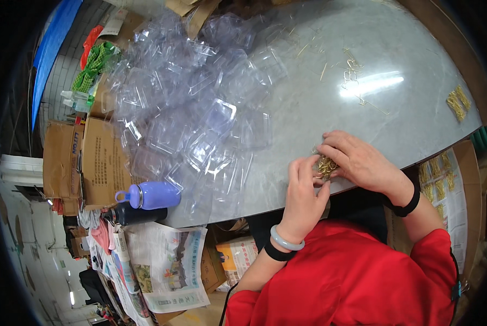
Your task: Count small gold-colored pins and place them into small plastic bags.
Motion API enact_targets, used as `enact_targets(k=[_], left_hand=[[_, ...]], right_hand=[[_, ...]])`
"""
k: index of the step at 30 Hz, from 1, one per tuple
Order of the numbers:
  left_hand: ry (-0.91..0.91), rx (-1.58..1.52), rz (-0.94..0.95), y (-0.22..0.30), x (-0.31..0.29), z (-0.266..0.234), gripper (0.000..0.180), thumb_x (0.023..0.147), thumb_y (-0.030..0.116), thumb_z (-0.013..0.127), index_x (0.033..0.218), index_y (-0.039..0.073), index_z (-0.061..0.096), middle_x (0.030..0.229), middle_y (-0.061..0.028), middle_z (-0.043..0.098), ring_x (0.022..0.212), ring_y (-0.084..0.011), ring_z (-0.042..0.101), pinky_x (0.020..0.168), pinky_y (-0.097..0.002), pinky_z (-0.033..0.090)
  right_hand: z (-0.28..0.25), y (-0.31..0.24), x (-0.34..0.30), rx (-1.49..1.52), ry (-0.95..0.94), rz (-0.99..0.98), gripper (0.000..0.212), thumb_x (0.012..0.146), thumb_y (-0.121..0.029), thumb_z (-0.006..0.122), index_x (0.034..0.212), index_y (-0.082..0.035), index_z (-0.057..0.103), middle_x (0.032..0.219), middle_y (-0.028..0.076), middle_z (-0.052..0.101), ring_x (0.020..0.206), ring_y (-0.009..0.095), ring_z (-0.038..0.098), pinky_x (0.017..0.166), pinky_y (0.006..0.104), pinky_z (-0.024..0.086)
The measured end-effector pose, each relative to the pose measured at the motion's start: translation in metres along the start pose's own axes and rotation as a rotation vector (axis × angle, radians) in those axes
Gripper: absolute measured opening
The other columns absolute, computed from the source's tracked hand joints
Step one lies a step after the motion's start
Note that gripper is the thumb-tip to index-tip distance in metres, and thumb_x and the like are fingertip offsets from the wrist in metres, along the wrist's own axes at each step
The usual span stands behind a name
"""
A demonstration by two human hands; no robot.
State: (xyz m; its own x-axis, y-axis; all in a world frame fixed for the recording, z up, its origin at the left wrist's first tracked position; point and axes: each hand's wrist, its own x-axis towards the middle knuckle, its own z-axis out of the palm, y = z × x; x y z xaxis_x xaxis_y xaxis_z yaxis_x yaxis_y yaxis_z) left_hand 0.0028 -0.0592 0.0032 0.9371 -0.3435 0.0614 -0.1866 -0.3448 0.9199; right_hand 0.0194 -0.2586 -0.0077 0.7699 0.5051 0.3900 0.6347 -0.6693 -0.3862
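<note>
Close to the near edge of the grey table [295,117], both my hands are wrapped round a small bunch of gold-coloured wire hooks [326,167]. My left hand [304,198] pinches the bunch from the left, a pale bangle and black band on its wrist. From the right, my right hand [357,163] curls its fingers over the top, partly hiding the wires. Farther off lies a loose string of thin gold wire pieces [352,76]. Two gold bundles [459,103] rest together at the table's right edge.
A large heap of clear plastic trays [194,108] covers the table's left side. Beside it lie a purple bottle [159,195] and a black bottle [137,214]. Cardboard boxes [105,160] stand at the left. At right, a paper-lined box [460,209] holds several gold bundles [438,182].
</note>
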Motion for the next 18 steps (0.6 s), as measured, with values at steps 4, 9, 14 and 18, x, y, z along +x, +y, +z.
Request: enact_targets(k=[4,9,14,18], left_hand=[[-0.036,0.435,0.114,0.000,0.002,-0.007,0.084,0.074,0.010,0.086,0.143,-0.001,0.040,0.140,-0.0230,0.041,0.127,-0.0413,0.047,0.107,-0.0473,0.044],[-0.090,0.496,0.283,-0.014,0.013,0.000,0.097,0.075,0.017,0.086,0.151,-0.005,0.030,0.151,-0.0243,0.033,0.144,-0.0479,0.029,0.117,-0.0519,0.031],[-0.180,0.530,0.394,-0.023,0.021,0.009,0.087,0.085,0.017,0.077,0.152,-0.007,0.027,0.152,-0.0289,0.032,0.146,-0.0476,0.027,0.120,-0.0531,0.028],[-0.217,0.576,0.404,-0.026,0.018,0.009,0.077,0.090,0.010,0.069,0.152,-0.007,0.028,0.151,-0.0299,0.033,0.144,-0.0485,0.030,0.119,-0.0532,0.029]], right_hand=[[-0.003,0.000,-0.003,0.023,-0.032,-0.007,0.068,0.077,-0.023,0.078,0.135,0.000,0.050,0.132,0.018,0.054,0.126,0.037,0.052,0.108,0.0434,0.045],[-0.001,0.012,-0.012,0.339,-0.095,0.176,0.080,0.091,-0.048,0.065,0.148,0.002,0.039,0.144,0.024,0.047,0.135,0.042,0.045,0.114,0.0455,0.038],[0.005,0.008,-0.014,0.749,0.110,0.241,0.096,0.098,-0.075,0.023,0.157,0.001,0.024,0.156,0.023,0.036,0.148,0.036,0.033,0.121,0.0436,0.025],[0.015,-0.005,-0.014,0.884,0.214,0.334,0.089,0.102,-0.069,0.027,0.157,0.001,0.025,0.158,0.022,0.033,0.149,0.034,0.030,0.121,0.0445,0.025]])
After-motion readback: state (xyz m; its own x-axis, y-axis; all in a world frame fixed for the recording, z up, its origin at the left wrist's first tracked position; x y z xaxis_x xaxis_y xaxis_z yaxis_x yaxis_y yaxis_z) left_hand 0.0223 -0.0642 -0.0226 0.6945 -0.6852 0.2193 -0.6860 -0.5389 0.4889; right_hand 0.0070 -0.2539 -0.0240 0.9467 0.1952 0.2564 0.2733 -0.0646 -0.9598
